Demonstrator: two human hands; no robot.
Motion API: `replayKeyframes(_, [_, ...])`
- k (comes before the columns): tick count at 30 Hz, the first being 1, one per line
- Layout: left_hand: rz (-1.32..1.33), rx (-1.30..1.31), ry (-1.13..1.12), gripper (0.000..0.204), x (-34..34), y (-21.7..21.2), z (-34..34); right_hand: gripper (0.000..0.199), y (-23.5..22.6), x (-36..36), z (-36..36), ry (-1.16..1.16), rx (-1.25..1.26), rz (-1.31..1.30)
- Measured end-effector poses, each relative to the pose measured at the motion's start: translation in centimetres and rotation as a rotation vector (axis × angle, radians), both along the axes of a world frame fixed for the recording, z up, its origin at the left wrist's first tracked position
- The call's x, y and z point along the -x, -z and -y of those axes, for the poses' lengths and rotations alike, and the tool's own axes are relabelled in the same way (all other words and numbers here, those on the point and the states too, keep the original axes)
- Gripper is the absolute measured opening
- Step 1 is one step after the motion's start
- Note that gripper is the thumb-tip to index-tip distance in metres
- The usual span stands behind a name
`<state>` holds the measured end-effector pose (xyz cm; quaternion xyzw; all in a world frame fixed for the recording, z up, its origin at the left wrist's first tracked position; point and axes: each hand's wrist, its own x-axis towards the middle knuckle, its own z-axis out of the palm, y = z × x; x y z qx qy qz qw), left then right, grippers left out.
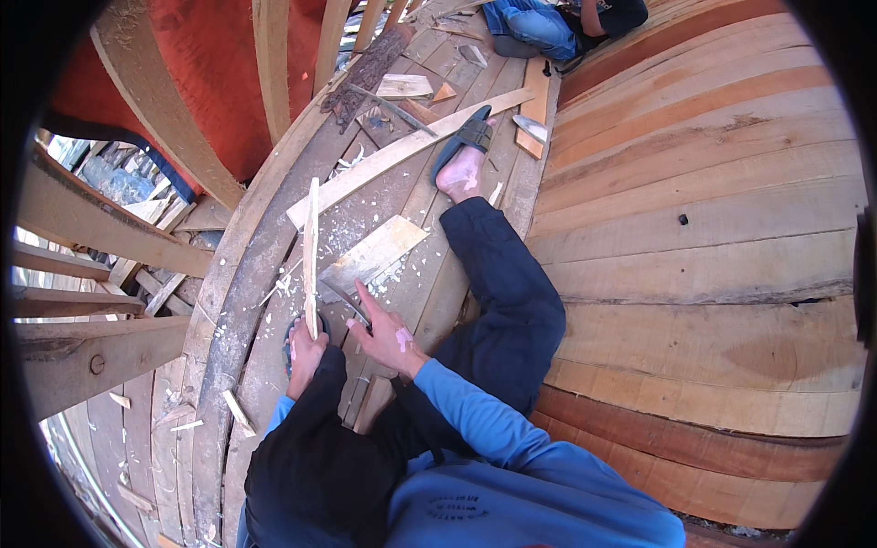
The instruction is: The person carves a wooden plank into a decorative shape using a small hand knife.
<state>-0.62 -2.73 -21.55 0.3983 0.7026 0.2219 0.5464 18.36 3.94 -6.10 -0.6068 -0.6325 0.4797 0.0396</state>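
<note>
My left hand [308, 358] is closed around the lower end of a thin, pale wooden strip [311, 251], which points away from me. My right hand [388, 338] is beside it, its index finger stretched forward along a bladed hand tool, seemingly a knife [347, 298]. The grip is mostly covered by the fingers. The blade reaches toward the strip, but I cannot tell whether they touch. Just beyond the blade lies a short pale board [388, 245] on the plank floor. Wood shavings [361, 219] are scattered around it.
A long pale board [402, 155] crosses the floor past my sandalled foot [463, 160]. Bark-covered wood [370, 78] lies beyond. Curved upright timbers [164, 100] stand at left; a plank wall [694, 237] rises at right. Another person [548, 27] sits at the far end.
</note>
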Motion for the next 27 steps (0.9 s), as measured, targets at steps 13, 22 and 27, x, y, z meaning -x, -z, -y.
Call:
replayKeyframes(13, [-0.2, -0.349, 0.011, 0.058, 0.2, 6.1, 1.6, 0.04, 9.6, 6.1, -1.2, 0.575, 0.18, -0.614])
replayKeyframes(22, [-0.118, -0.184, -0.03, 0.056, -0.2, 3.3, 0.7, 0.034, 10.3, 5.4, -2.1, 0.571, 0.092, -0.557])
replayKeyframes(27, [-0.1, -0.161, -0.023, 0.055, -1.3, 2.5, 0.0, 0.036, 13.6, 5.1, -1.2, 0.478, 0.033, -0.625])
